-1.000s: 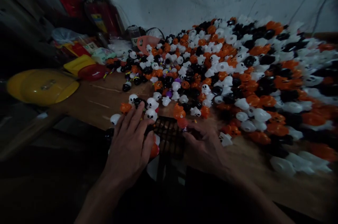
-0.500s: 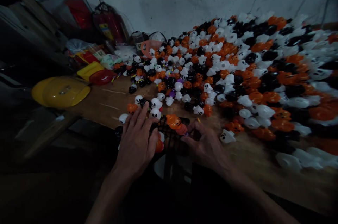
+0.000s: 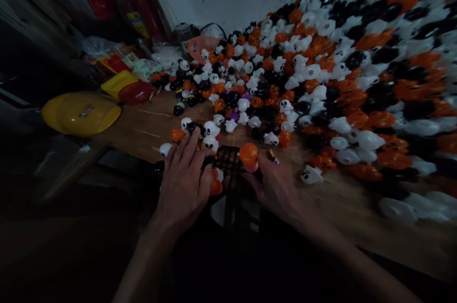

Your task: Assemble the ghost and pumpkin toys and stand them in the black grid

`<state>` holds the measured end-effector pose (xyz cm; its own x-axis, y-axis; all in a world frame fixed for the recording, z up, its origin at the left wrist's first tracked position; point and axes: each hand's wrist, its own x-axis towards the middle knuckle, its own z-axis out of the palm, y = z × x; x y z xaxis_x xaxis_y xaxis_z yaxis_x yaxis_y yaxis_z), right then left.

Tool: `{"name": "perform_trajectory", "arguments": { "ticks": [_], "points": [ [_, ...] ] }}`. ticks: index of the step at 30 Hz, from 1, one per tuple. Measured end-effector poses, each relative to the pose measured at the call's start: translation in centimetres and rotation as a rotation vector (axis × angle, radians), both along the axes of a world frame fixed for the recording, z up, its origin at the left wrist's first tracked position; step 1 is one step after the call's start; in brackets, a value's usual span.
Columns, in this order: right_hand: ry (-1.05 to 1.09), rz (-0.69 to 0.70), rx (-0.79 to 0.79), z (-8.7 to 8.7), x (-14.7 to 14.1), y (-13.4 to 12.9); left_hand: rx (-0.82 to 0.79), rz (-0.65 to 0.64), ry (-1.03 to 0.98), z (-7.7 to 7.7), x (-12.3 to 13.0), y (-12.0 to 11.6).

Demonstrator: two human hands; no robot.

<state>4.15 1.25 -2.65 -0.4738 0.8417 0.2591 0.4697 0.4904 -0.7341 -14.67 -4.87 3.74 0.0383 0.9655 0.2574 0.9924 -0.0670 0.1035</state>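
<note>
My left hand (image 3: pixel 185 176) rests with fingers spread over several small figures at the table's front edge, its fingertips by a black one. White skull-faced heads (image 3: pixel 211 128) and an orange head (image 3: pixel 177 136) lie around those fingers. Another orange-red piece (image 3: pixel 215 185) shows beside the left thumb. My right hand (image 3: pixel 273 184) has its thumb and index finger at an orange pumpkin figure (image 3: pixel 249 154), which stands above a black grid tray (image 3: pixel 228 160). A thin striped piece (image 3: pixel 273 156) lies just beyond the right hand.
A large heap of white, black and orange figures (image 3: pixel 342 88) covers the right and back of the wooden table (image 3: pixel 139 119). At the left are a yellow visor-like object (image 3: pixel 84 113) and a red dish (image 3: pixel 135 93). A fire extinguisher (image 3: pixel 143 12) stands behind.
The pumpkin figure has gone from lying tilted to more upright, a little to the right. My right hand has turned with it, and the striped piece now shows clearly. My left hand has barely moved.
</note>
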Motion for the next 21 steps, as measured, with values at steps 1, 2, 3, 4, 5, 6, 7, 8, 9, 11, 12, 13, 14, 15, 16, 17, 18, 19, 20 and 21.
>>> {"name": "perform_trajectory", "arguments": {
  "ticks": [1,2,3,4,5,6,7,8,9,11,12,13,14,15,16,17,18,19,20,21],
  "points": [
    [-0.014,0.015,0.035,0.0,-0.1,0.0,0.001,0.001,-0.001,0.0,0.0,0.0],
    [-0.024,0.024,0.065,0.1,-0.2,0.1,0.001,0.002,0.0,0.0,0.0,0.0],
    [-0.03,0.032,0.087,0.1,-0.3,0.1,-0.002,0.005,0.002,-0.1,0.0,0.0],
    [-0.028,0.04,0.096,0.1,-0.3,0.2,-0.004,0.007,0.003,-0.1,0.0,0.0],
    [-0.017,0.049,0.094,0.1,-0.4,0.3,-0.007,0.01,0.003,-0.1,0.0,0.0],
    [-0.002,0.049,0.086,0.0,-0.5,0.4,-0.004,0.012,0.002,-0.1,0.1,0.0],
    [0.018,0.036,0.07,0.0,-0.6,0.5,-0.001,0.013,0.001,-0.1,0.1,0.0],
    [0.037,0.017,0.048,-0.1,-0.7,0.6,0.001,0.013,-0.003,-0.1,0.2,0.0],
    [0.052,-0.004,0.019,-0.1,-0.8,0.7,0.003,0.015,-0.008,-0.1,0.2,0.0],
    [0.071,-0.014,-0.045,-0.1,-1.2,1.0,0.001,0.018,-0.017,0.0,0.2,-0.1],
    [0.084,0.009,-0.075,-0.1,-1.4,1.1,0.001,0.019,-0.024,0.0,0.2,-0.1],
    [0.099,0.044,-0.101,-0.1,-1.6,1.3,-0.001,0.022,-0.032,0.0,0.2,-0.2],
    [0.114,0.081,-0.122,-0.2,-1.7,1.4,0.003,0.024,-0.04,0.0,0.2,-0.2],
    [0.126,0.113,-0.137,-0.2,-1.8,1.5,0.004,0.025,-0.047,0.0,0.2,-0.3],
    [0.132,0.134,-0.151,-0.2,-1.8,1.6,0.005,0.024,-0.054,0.0,0.2,-0.3],
    [0.139,0.14,-0.159,-0.3,-1.9,1.7,0.007,0.022,-0.06,0.0,0.1,-0.3],
    [0.147,0.136,-0.164,-0.3,-2.0,1.8,0.011,0.025,-0.065,-0.1,0.1,-0.3],
    [0.163,0.135,-0.166,-0.4,-2.1,1.8,0.02,0.031,-0.07,-0.1,0.1,-0.3],
    [0.19,0.144,-0.173,-0.5,-2.3,1.9,0.029,0.039,-0.076,-0.2,0.2,-0.3],
    [0.219,0.162,-0.192,-0.7,-2.5,1.9,0.032,0.046,-0.081,-0.2,0.2,-0.2]
  ]
}}
